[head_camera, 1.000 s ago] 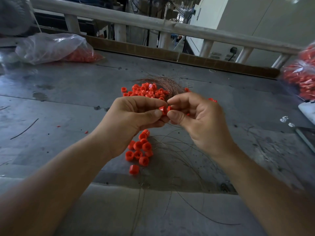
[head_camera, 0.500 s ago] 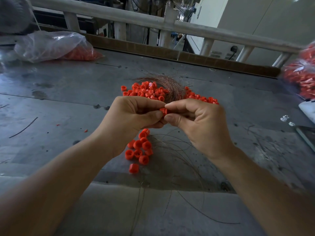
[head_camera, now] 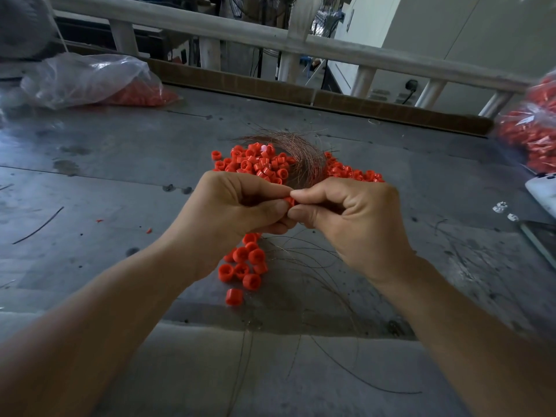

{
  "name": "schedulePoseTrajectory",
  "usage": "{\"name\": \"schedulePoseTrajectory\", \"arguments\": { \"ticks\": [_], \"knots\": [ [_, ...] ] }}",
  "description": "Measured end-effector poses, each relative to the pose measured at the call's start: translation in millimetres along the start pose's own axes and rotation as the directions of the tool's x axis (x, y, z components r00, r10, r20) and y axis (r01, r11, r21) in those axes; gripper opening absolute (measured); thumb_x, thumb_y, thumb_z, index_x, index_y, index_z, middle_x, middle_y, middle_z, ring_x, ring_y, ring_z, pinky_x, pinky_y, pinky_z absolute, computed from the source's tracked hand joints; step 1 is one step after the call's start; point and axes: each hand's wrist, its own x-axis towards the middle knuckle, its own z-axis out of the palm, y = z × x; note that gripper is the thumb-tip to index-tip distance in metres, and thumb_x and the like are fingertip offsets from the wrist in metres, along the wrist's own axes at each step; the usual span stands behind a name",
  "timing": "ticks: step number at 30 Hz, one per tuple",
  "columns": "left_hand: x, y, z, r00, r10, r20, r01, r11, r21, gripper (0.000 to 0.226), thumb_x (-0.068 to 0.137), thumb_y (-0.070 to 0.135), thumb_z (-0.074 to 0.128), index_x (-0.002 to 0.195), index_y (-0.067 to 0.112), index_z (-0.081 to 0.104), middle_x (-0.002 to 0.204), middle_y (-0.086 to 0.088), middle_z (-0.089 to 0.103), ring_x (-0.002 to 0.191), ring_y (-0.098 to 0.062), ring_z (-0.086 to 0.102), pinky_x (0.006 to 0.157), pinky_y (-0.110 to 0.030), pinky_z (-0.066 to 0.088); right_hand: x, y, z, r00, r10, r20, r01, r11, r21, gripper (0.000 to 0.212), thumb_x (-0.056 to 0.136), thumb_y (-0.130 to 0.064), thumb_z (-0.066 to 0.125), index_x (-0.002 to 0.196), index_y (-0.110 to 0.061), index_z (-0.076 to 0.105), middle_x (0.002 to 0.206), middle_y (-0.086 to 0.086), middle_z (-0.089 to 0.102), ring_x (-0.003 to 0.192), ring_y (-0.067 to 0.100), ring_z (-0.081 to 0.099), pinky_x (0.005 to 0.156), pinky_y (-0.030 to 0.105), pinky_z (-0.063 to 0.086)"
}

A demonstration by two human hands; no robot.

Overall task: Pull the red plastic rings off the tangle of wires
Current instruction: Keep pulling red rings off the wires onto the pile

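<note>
- A red plastic ring is pinched between the left hand and the right hand, just in front of the wire tangle.
- More of it is hidden than a second ago.

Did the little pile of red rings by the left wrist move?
No. The little pile of red rings lies in the same spot, just behind the ledge at the front of the table.
</note>
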Motion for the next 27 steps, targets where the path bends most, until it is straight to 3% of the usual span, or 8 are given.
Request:
{"name": "schedulePoseTrajectory", "arguments": {
  "ticks": [4, 8, 12, 16, 21, 24, 27],
  "knots": [
    [-2, 0, 1, 0.999, 0.034, 0.0, -0.034, 0.998, 0.057, 0.017, 0.061, 0.008, 0.062, 0.077, 0.013, 0.067, 0.063, 0.0, 0.071, 0.058, -0.009, 0.068, 0.056, -0.012, 0.051, 0, 1, 1, 0.996, -0.088, 0.021, 0.09, 0.99, -0.105, 0.019, 0.065, -0.006, 0.071, 0.081, 0.003, 0.071, 0.076, 0.011, 0.07, 0.084, 0.011, 0.062, 0.071, 0.014, 0.052],
    [-3, 1, 1, 0.999, 0.041, 0.017, -0.043, 0.994, 0.102, 0.016, 0.063, 0.008, 0.062, 0.076, 0.014, 0.068, 0.062, 0.001, 0.07, 0.057, -0.008, 0.067, 0.056, -0.012, 0.05, -1, 0, 0, 0.993, -0.114, 0.04, 0.118, 0.985, -0.128, 0.018, 0.065, -0.007, 0.072, 0.08, 0.004, 0.071, 0.074, 0.012, 0.07, 0.083, 0.012, 0.061, 0.07, 0.014, 0.052],
    [-4, 2, -1, 0.999, 0.017, 0.04, -0.02, 0.996, 0.083, 0.018, 0.06, 0.013, 0.062, 0.075, 0.016, 0.07, 0.064, -0.001, 0.071, 0.059, -0.009, 0.068, 0.056, -0.012, 0.051, 0, -1, -2, 0.99, -0.134, 0.053, 0.14, 0.982, -0.13, 0.019, 0.064, -0.008, 0.072, 0.079, 0.004, 0.07, 0.073, 0.011, 0.07, 0.082, 0.011, 0.061, 0.07, 0.013, 0.051],
    [-1, 3, -6, 0.988, -0.091, 0.122, 0.092, 0.996, -0.006, 0.019, 0.057, 0.016, 0.064, 0.072, 0.017, 0.076, 0.067, -0.006, 0.071, 0.062, -0.013, 0.069, 0.056, -0.016, 0.053, 2, -3, -6, 0.994, -0.064, 0.091, 0.065, 0.998, -0.006, 0.021, 0.064, -0.011, 0.073, 0.081, 0.001, 0.07, 0.076, -0.004, 0.064, 0.078, 0.005, 0.062, 0.067, 0.009, 0.05],
    [-1, 6, -11, 0.962, -0.133, 0.24, 0.153, 0.986, -0.066, 0.024, 0.051, 0.02, 0.069, 0.074, 0.017, 0.074, 0.065, -0.008, 0.07, 0.059, -0.015, 0.068, 0.053, -0.019, 0.053, 5, -6, -11, 0.985, -0.025, 0.17, 0.012, 0.997, 0.075, 0.024, 0.063, -0.019, 0.075, 0.085, -0.014, 0.066, 0.074, -0.016, 0.06, 0.073, 0.0, 0.06, 0.064, 0.008, 0.045],
    [-1, 6, -13, 0.954, -0.142, 0.265, 0.172, 0.981, -0.092, 0.02, 0.054, 0.015, 0.072, 0.074, 0.017, 0.073, 0.066, -0.009, 0.069, 0.058, -0.016, 0.068, 0.051, -0.019, 0.053, 6, -6, -13, 0.971, -0.021, 0.237, 0.01, 0.999, 0.049, 0.036, 0.065, -0.024, 0.072, 0.1, -0.02, 0.062, 0.079, -0.014, 0.058, 0.076, 0.002, 0.059, 0.068, 0.011, 0.046],
    [-2, 5, -13, 0.949, -0.146, 0.28, 0.172, 0.983, -0.071, 0.024, 0.057, 0.015, 0.075, 0.081, 0.017, 0.071, 0.07, -0.011, 0.069, 0.06, -0.018, 0.068, 0.052, -0.02, 0.053, 7, -6, -16, 0.935, -0.022, 0.355, 0.016, 1.0, 0.019, 0.031, 0.07, -0.022, 0.068, 0.1, -0.019, 0.064, 0.081, -0.008, 0.056, 0.077, 0.003, 0.055, 0.072, 0.013, 0.044]
  ]
}}
